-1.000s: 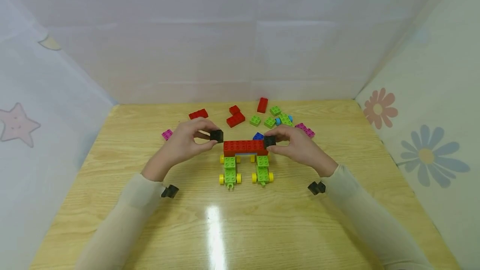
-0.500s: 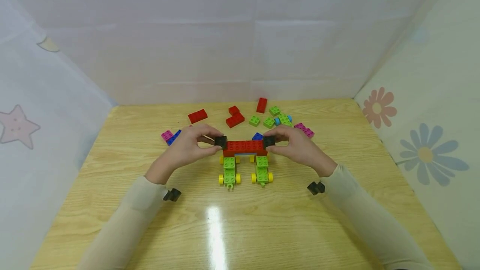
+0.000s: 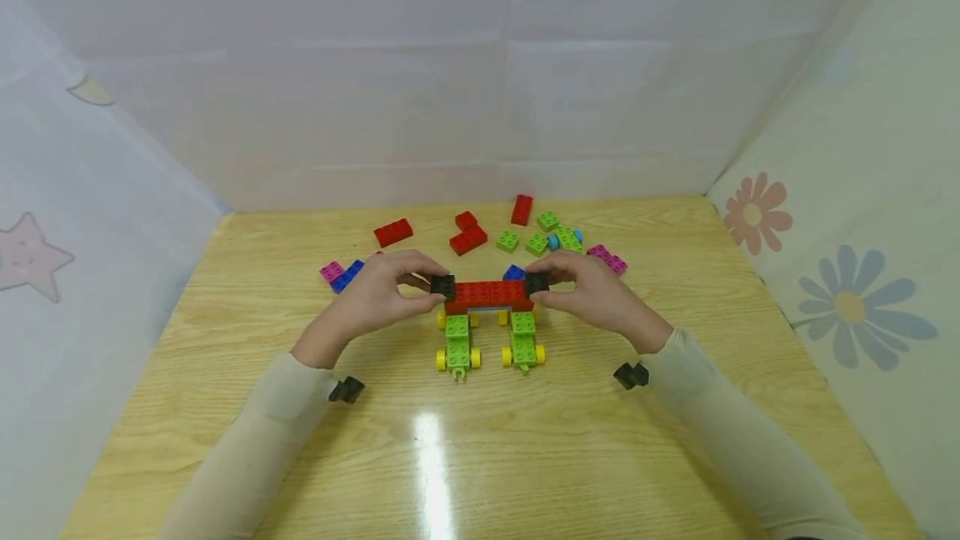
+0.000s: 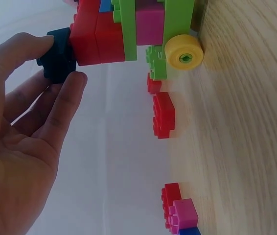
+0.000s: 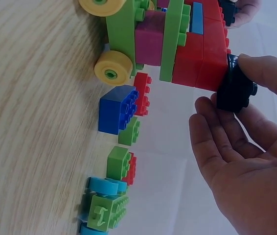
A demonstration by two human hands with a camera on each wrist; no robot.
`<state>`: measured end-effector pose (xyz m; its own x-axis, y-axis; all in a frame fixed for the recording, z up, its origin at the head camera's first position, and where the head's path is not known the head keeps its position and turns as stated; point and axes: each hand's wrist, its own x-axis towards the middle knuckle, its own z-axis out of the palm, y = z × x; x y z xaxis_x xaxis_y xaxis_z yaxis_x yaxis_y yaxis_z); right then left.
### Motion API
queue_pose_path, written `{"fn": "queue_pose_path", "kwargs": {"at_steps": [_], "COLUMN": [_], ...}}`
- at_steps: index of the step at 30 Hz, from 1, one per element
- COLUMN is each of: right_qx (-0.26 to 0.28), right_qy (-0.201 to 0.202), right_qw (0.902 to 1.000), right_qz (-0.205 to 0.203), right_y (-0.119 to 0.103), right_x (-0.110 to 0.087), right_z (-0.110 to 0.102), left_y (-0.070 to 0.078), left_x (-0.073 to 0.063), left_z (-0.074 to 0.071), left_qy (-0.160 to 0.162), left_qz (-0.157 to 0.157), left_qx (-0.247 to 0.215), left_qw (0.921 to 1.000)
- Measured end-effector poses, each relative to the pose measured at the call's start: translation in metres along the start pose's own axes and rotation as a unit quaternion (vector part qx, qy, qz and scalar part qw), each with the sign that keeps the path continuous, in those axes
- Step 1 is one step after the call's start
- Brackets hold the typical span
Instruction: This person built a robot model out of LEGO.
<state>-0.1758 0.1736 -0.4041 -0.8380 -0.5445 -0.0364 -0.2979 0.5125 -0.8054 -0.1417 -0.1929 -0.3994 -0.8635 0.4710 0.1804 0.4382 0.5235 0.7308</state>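
Note:
A toy-brick build stands on the table, its top a row of red bricks (image 3: 489, 293). Two green wheeled bases (image 3: 458, 352) with yellow wheels (image 5: 113, 68) carry it. Between green layers in the wrist views sits a purple brick (image 5: 150, 38). Thumb and fingers of my left hand (image 3: 378, 297) pinch a black brick (image 4: 60, 55) against the red row's left end. At the right end, my right hand (image 3: 596, 294) pinches another black brick (image 5: 235, 87), touching the red there. Fingers partly hide both black bricks in the head view.
Behind the build lie loose red bricks (image 3: 468, 240), green bricks (image 3: 507, 241) and a small green base with blue wheels (image 3: 567, 239). Pink bricks (image 3: 609, 259) are at the right. A blue brick (image 3: 347, 276) lies beside a pink brick (image 3: 331, 272) at the left.
My left hand has moved right and slightly down, bringing its black brick from beside the red row onto its left end. The right hand has stayed almost still at the other end.

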Motion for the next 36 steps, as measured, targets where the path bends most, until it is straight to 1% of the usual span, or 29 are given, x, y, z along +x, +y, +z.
{"fn": "queue_pose_path", "kwargs": {"at_steps": [13,24,29,31,36], "right_qx": [0.001,-0.003,0.0,0.001,0.002], "right_qy": [0.001,-0.001,0.0,-0.001,-0.004], "right_qw": [1.0,1.0,1.0,1.0,1.0], "right_qz": [-0.005,0.002,0.002,0.001,0.002], "right_y": [0.002,0.001,0.002,0.002,0.002], "right_x": [0.001,0.0,0.0,-0.001,0.0], "right_z": [0.0,-0.001,-0.001,-0.001,-0.001], "left_y": [0.005,0.004,0.008,0.011,0.013], "left_x": [0.002,0.002,0.003,0.003,0.0], "left_z": [-0.001,0.0,0.001,0.001,0.001], "left_qy": [-0.006,-0.01,-0.014,-0.016,-0.016], "left_qz": [0.007,-0.005,-0.016,-0.024,-0.045], "left_qx": [0.03,0.031,0.037,0.04,0.053], "left_qw": [0.9995,0.9995,0.9991,0.9988,0.9975]}}
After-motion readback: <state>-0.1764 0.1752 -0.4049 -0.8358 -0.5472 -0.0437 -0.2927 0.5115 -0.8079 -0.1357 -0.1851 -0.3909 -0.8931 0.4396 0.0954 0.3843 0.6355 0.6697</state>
